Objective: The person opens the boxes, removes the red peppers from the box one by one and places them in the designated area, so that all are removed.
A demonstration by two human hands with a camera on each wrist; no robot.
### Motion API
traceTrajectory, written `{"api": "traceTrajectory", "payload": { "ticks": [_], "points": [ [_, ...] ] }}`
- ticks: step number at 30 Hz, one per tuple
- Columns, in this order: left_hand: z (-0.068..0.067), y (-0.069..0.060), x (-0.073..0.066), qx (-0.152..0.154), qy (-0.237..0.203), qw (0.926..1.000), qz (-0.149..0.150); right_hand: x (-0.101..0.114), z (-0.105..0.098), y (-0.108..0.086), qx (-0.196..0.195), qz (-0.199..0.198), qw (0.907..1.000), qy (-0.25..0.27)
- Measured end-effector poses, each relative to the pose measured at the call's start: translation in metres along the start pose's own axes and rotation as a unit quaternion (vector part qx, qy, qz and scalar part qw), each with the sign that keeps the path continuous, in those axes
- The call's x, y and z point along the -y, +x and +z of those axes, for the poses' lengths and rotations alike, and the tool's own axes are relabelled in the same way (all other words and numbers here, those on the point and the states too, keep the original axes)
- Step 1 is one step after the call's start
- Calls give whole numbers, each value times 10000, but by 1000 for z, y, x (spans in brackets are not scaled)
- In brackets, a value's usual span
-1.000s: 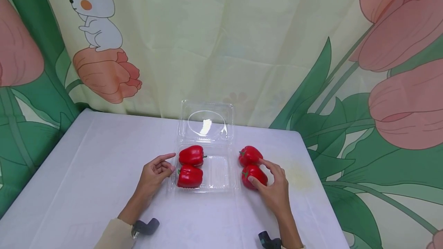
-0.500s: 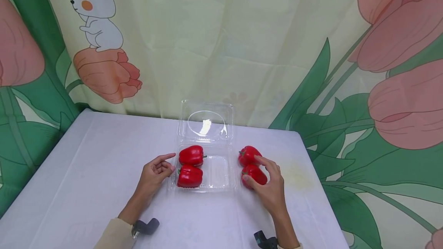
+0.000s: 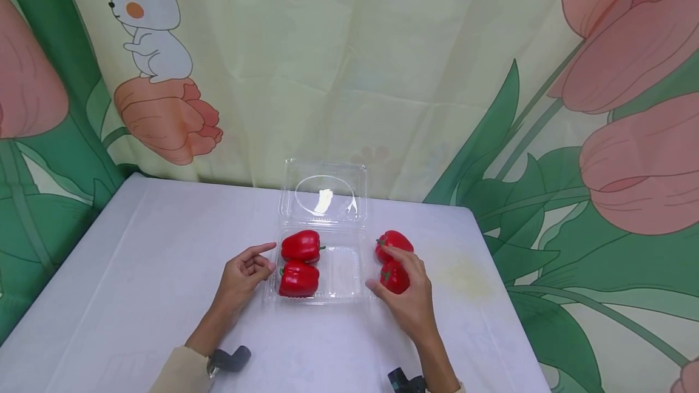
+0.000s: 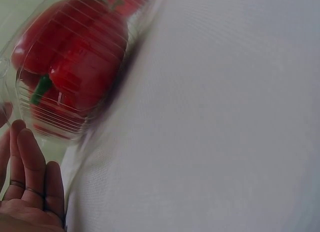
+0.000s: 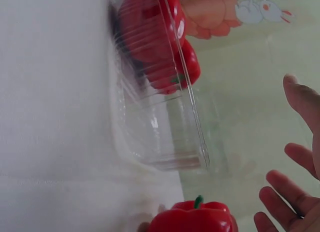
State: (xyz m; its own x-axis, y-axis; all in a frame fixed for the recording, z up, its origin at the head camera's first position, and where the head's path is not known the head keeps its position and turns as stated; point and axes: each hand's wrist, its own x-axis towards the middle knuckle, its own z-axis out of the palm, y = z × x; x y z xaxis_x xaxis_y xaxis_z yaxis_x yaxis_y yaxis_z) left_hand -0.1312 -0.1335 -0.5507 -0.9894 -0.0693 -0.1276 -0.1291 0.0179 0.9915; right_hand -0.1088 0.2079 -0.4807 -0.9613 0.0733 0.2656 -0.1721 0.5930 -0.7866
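Observation:
A clear hinged plastic container [image 3: 341, 272] stands with its lid raised and two red bell peppers [image 3: 300, 246] side by side in its left half. My left hand [image 3: 248, 268] pinches the container's left rim between thumb and fingers, the index finger stretched out along it. To the right of the container lie two more red bell peppers, a far pepper [image 3: 394, 244] and a near pepper [image 3: 394, 278]. Over the near one hovers my right hand [image 3: 408, 296], covering part of it. In the right wrist view the right hand's fingers [image 5: 285, 202] are spread, with nothing between them.
A white cloth covers the table [image 3: 164, 247]. Behind it hangs a curtain [image 3: 382, 77] printed with tulips and a rabbit, close behind the raised lid [image 3: 324, 190]. A dark camera mount sits on each wrist.
My right hand has moved left across the near loose pepper, its thumb now to the left of that pepper. The left hand, the container and the peppers stay in place.

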Motion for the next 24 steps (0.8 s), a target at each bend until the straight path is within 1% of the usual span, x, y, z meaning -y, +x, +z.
{"api": "traceTrajectory", "payload": {
  "ticks": [8,18,24],
  "points": [
    [0,0,1,-27,23,10000,-25,3,15,-3,80,-266,9994,221],
    [0,1,2,-19,18,10000,19,16,32,-8,233,-132,9991,336],
    [0,1,3,-61,85,9999,67,25,43,-10,306,-167,9989,328]
  ]
}}
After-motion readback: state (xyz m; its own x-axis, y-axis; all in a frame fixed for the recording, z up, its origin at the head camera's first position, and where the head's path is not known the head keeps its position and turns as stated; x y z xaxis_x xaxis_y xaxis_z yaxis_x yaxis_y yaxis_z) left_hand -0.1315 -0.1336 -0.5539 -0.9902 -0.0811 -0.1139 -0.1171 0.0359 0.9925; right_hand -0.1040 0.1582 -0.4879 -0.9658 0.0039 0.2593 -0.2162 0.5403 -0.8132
